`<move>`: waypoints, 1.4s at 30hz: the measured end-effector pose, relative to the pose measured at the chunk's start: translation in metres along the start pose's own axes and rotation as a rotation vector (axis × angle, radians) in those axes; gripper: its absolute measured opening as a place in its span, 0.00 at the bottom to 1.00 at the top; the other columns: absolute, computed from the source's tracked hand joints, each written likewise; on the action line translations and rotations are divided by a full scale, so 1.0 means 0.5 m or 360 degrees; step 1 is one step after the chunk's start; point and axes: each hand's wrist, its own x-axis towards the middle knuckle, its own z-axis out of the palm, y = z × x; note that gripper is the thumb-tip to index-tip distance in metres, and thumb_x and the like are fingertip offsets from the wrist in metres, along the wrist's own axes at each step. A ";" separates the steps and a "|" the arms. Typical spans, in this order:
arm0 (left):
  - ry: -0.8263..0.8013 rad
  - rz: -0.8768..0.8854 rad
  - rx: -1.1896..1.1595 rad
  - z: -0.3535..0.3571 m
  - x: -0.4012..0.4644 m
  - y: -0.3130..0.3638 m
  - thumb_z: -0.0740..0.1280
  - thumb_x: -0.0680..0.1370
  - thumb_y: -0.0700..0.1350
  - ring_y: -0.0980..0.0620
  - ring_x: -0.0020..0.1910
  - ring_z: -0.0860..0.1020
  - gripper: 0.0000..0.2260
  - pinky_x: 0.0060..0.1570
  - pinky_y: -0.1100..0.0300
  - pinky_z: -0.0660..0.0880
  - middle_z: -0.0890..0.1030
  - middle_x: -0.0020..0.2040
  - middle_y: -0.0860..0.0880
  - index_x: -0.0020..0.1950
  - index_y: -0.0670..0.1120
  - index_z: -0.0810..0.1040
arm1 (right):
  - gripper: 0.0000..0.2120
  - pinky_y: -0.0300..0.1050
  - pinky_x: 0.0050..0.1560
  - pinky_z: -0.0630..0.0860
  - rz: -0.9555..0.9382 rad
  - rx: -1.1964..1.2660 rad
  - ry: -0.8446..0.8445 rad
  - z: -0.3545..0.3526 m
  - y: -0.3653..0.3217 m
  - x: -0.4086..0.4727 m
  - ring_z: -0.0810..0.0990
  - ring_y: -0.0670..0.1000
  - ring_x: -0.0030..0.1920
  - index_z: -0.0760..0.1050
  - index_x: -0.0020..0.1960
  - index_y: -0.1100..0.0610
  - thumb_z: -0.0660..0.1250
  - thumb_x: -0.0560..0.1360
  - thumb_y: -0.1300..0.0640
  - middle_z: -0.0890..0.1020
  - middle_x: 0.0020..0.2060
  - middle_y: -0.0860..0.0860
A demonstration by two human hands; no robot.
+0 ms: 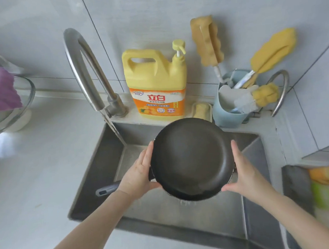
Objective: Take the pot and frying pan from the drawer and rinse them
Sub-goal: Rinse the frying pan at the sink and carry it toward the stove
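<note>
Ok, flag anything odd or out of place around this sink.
Nothing is spilled or damaged. The only unusual thing: the frying pan is held tilted over the sink by its rim between left hand and right hand, handle unused.

I am holding one dark frying pan (191, 159) between my two hands, left hand (138, 174) and right hand (243, 169), over one steel sink (97, 167). Two curved taps are showing: one faucet (87, 71) running and one small tap (282, 90). One yellow detergent jug (155, 82), one blue caddy (228, 116) and three yellow sponge brushes, namely first brush (206, 41), second brush (272, 50) and third brush (266, 95), are standing behind.
</note>
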 end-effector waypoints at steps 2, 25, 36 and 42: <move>-0.0194 -0.0071 0.0012 0.024 0.017 -0.016 0.79 0.64 0.60 0.49 0.62 0.76 0.63 0.59 0.53 0.75 0.57 0.77 0.54 0.74 0.64 0.27 | 0.72 0.42 0.61 0.68 0.0110 0.0042 -0.0099 0.033 0.032 0.011 0.70 0.43 0.64 0.24 0.68 0.26 0.85 0.58 0.50 0.55 0.78 0.41; -0.0910 -0.0573 -0.0133 0.286 0.061 -0.166 0.82 0.62 0.45 0.58 0.39 0.77 0.64 0.49 0.62 0.75 0.60 0.63 0.55 0.78 0.60 0.32 | 0.76 0.40 0.59 0.72 0.0427 0.0207 -0.0568 0.283 0.245 0.093 0.71 0.46 0.60 0.20 0.67 0.30 0.83 0.52 0.47 0.65 0.66 0.42; -0.0804 -0.0585 0.0106 0.299 0.065 -0.140 0.80 0.64 0.50 0.49 0.52 0.75 0.60 0.55 0.52 0.77 0.60 0.66 0.51 0.79 0.56 0.37 | 0.75 0.39 0.54 0.75 0.0393 0.0192 -0.0540 0.298 0.274 0.106 0.74 0.43 0.56 0.22 0.70 0.30 0.83 0.54 0.49 0.64 0.63 0.41; -0.0419 -0.0989 0.0092 0.230 0.014 -0.145 0.69 0.77 0.50 0.49 0.65 0.71 0.27 0.64 0.55 0.70 0.65 0.72 0.50 0.74 0.47 0.65 | 0.74 0.26 0.38 0.72 0.0394 0.0208 -0.0514 0.300 0.281 0.105 0.76 0.38 0.49 0.20 0.65 0.26 0.81 0.50 0.47 0.64 0.58 0.39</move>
